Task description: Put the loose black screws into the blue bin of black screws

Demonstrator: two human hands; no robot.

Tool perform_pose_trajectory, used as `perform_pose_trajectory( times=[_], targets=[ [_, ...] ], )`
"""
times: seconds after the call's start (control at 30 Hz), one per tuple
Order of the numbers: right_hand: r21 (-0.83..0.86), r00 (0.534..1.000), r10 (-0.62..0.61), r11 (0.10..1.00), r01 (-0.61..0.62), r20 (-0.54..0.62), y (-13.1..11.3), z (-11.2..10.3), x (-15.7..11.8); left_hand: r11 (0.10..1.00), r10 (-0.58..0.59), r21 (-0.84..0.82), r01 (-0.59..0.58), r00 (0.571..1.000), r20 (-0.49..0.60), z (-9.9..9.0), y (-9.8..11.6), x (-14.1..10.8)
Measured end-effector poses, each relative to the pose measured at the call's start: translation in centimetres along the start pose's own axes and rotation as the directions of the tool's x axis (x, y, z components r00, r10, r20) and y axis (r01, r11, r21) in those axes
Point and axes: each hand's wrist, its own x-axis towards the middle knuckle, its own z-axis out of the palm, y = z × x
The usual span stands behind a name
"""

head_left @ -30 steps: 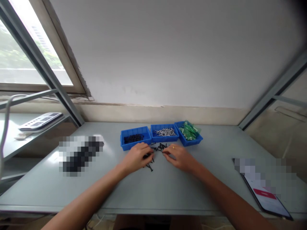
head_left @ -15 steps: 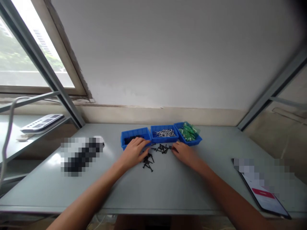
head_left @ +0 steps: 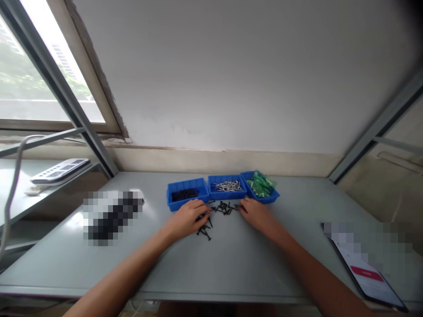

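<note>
Loose black screws (head_left: 225, 208) lie on the grey table in front of three blue bins. My left hand (head_left: 191, 216) rests over some of them, fingers curved and thumb apart; whatever is under its fingers is hidden. At the right end of the screws, my right hand (head_left: 254, 213) has its fingertips pinched at a dark screw. The left bin (head_left: 187, 182) holds black screws, the middle bin (head_left: 227, 195) silver screws or nails, and the right bin (head_left: 270, 199) green plastic packets.
A phone (head_left: 366, 273) lies at the table's right front. A blurred dark object (head_left: 114, 218) is on the left. A white power strip (head_left: 61, 171) sits on the side shelf, near a grey cable (head_left: 15, 176). The wall stands behind the bins.
My left hand has moved from the left bin's front edge down to the loose screws. My right hand stays at the right end of the screws.
</note>
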Motion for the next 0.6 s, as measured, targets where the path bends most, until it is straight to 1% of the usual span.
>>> perform_pose_trajectory(
  times=[0.07,0.13,0.2,0.23,0.3,0.43,0.5,0.6],
  targets=[
    [0.049,0.999,-0.028,0.998,0.029,-0.015,-1.0,-0.6,0.1,0.999,-0.019,-0.033,0.018,1.000,-0.017,0.1,0.2,0.0],
    [0.145,0.996,-0.073,0.986,0.079,-0.042,-2.3,-1.2,0.1,0.994,-0.051,-0.098,0.047,0.998,-0.035,0.3,0.5,-0.1],
    [0.343,0.988,-0.111,0.929,0.141,-0.104,-3.7,-1.6,-0.2,0.981,-0.078,-0.181,0.069,0.996,-0.042,0.5,0.9,-0.1],
    [0.410,0.986,-0.125,0.898,0.162,-0.114,-4.3,-1.7,-0.3,0.973,-0.085,-0.219,0.075,0.996,-0.039,0.7,1.1,-0.1],
    [0.497,0.984,-0.150,0.849,0.180,-0.099,-5.3,-1.6,-0.7,0.958,-0.091,-0.274,0.079,0.995,-0.032,0.9,1.5,-0.1],
    [0.551,0.982,-0.185,0.815,0.180,-0.047,-5.9,-0.8,-1.0,0.943,-0.078,-0.326,0.064,0.997,-0.030,1.3,1.7,0.0],
    [0.551,0.980,-0.194,0.815,0.180,-0.033,-5.9,-0.5,-1.0,0.940,-0.075,-0.337,0.062,0.997,-0.024,1.4,1.6,0.0],
    [0.529,0.980,-0.200,0.829,0.181,-0.022,-5.9,-0.4,-1.1,0.929,-0.102,-0.357,0.092,0.995,-0.011,1.2,1.6,0.1]
  ],
)
